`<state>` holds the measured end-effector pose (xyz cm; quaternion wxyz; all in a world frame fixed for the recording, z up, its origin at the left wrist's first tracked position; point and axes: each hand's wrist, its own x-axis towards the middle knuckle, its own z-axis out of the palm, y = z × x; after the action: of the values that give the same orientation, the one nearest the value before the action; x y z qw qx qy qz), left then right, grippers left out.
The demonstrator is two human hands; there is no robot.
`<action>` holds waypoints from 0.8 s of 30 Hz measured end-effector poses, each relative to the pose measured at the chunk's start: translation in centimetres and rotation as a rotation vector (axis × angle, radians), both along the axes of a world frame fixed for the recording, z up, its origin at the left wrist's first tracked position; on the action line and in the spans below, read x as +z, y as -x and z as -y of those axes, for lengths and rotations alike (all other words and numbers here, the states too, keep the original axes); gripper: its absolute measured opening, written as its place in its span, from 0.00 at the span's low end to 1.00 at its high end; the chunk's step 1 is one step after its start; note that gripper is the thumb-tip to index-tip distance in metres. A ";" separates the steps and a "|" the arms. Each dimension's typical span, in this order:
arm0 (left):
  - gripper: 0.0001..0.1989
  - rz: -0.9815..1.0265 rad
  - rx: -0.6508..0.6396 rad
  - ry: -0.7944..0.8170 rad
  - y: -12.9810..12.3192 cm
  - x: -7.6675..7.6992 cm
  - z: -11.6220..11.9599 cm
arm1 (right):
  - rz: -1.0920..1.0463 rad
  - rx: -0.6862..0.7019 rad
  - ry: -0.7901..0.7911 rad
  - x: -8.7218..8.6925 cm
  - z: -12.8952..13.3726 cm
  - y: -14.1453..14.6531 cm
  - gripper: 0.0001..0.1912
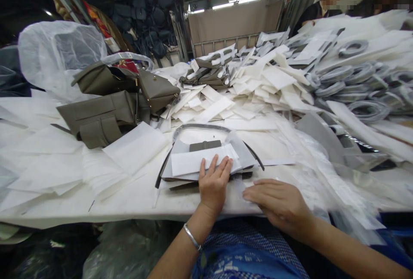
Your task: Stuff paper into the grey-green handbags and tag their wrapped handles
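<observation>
Right hand (280, 201), lower right of centre: fingers together, slightly bent, at clear film (238, 187); grip, if any, cannot be told. Left hand (213, 188), lower centre: open, fingers spread on white paper strips (187, 163). Flat bag (205, 145), centre, beneath the strips. Likely faults: strips skewing, being loose and pressed mainly at one end; film creasing or snagging, being thin and close to the bag's corner; dark strap (162, 169) catching, since it juts past the left side. Wrapped handle (203, 126), arched behind. Around: olive bags (100, 115), left; loose paper pile (274, 76), upper centre, hemming in the far side; coiled wrapped straps (368, 110), right; co-worker (309, 14), upper right.
</observation>
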<state>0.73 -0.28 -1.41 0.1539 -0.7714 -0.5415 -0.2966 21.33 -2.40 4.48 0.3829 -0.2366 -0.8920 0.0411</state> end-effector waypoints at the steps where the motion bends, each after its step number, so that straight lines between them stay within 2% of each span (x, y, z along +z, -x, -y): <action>1: 0.20 -0.007 -0.004 0.007 0.0 0.0 0.1 | -0.007 -0.012 0.010 0.7 -0.8 0.1 0.14; 5: 0.19 -0.018 -0.041 0.000 0.2 0.0 0.3 | 0.008 -0.100 0.120 2.1 -4.5 0.5 0.12; 10: 0.13 0.011 -0.062 -0.048 0.3 0.0 0.2 | 0.095 -0.219 0.391 2.2 -8.9 1.8 0.12; 12: 0.11 0.028 -0.064 -0.068 0.2 -0.1 0.1 | 0.147 -0.263 0.446 2.0 -10.2 2.4 0.10; 18: 0.10 0.081 -0.070 -0.071 0.1 -0.2 0.0 | 0.264 -0.317 0.538 1.3 -11.7 3.5 0.05; 24: 0.11 0.106 -0.087 -0.048 0.1 0.0 0.1 | 0.229 -0.198 0.666 0.8 -12.1 3.1 0.04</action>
<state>0.63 -0.40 -1.43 0.1303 -0.7736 -0.5076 -0.3562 18.27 9.67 5.27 0.1846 -0.4368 -0.8395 0.2652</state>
